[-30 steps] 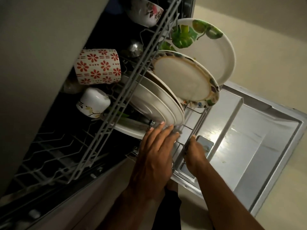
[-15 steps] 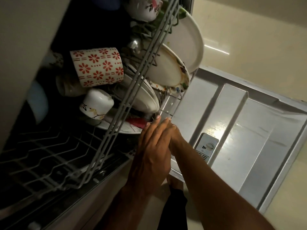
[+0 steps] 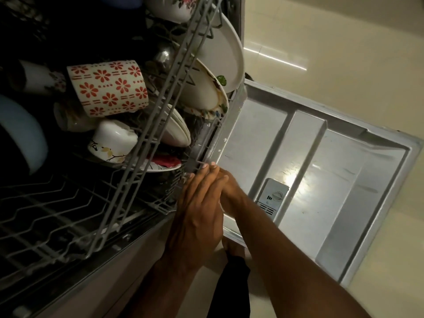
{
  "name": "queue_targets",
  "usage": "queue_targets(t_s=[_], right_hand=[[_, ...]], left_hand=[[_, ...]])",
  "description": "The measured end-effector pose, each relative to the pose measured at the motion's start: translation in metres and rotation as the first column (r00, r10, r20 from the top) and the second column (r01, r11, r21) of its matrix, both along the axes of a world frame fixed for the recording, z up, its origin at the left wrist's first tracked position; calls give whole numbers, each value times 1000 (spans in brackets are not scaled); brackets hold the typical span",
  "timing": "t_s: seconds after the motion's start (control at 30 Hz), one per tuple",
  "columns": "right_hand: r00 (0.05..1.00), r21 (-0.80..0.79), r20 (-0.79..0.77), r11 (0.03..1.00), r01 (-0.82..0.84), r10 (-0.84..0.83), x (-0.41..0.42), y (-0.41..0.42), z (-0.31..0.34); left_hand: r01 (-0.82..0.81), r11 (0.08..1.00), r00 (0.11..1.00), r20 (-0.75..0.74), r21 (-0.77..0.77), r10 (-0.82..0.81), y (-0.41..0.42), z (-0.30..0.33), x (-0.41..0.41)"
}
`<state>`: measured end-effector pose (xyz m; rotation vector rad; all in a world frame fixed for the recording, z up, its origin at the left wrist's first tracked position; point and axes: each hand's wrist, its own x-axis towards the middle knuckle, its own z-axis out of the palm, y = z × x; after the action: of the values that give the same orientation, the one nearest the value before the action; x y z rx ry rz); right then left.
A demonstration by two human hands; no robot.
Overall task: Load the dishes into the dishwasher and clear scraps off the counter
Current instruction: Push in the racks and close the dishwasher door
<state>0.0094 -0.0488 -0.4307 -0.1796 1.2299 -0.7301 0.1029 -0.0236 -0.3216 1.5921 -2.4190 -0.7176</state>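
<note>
I've got both hands together at the front edge of the lower rack [image 3: 199, 154]. My left hand [image 3: 197, 216] is flat, fingers straight and side by side, fingertips [image 3: 204, 165] pressed on the rack's grey front rail, gripping nothing. That flat hand reads to me as a push, sending the rack into the tub rather than lifting anything out. My right hand [image 3: 229, 191] sits just behind the left, mostly covered by it; I can't tell whether those fingers are curled on the rail or only laid against it.

Working outward from that rail: just inside it stand the white plates [image 3: 176, 131] on edge between the tines, and below them a plate with a red scrap [image 3: 165, 162] lies flatter. Further along the rail, the two big leaf-patterned plates [image 3: 220, 56] lean upright at the far end, on edge so water can reach both faces, I'd say.

Above the rail, on the upper rack [image 3: 160, 106], the red-flowered mug [image 3: 107, 88] and the small white cup [image 3: 112, 141] lie tipped on their sides, mouths away from me, so they drain. A blue bowl [image 3: 20, 134] sits deeper in, blurred.

On the other side of the rail, the door [image 3: 344, 171] lies open and flat, its detergent dispenser [image 3: 273, 200] just beside my right wrist. The dishes look loaded; the counter is out of view, so I can't judge the scraps.
</note>
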Motion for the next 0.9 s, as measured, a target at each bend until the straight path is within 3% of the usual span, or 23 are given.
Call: queue_targets(t_s=[0.13, 0.37, 0.53, 0.63, 0.8, 0.9], right_hand=[[948, 138, -298, 977, 160, -113, -50, 55, -8], [681, 268, -707, 819, 507, -190, -193, 203, -41], [564, 266, -812, 766, 585, -149, -265, 264, -38], [589, 304, -795, 744, 595, -147, -294, 291, -42], [784, 382, -582, 779, 497, -215, -317, 328, -73], [818, 388, -528, 792, 472, -229, -322, 333, -87]], left_hand=[[92, 995, 996, -15, 37, -92, 12, 7, -21], [212, 963, 974, 39, 167, -222, 53, -13, -84], [275, 915, 942, 109, 294, -318, 88, -24, -134], [306, 888, 923, 120, 344, -365, 108, -26, -161], [323, 819, 891, 139, 474, -432, 146, -40, -207], [332, 803, 877, 151, 494, -455, 162, -50, -223]])
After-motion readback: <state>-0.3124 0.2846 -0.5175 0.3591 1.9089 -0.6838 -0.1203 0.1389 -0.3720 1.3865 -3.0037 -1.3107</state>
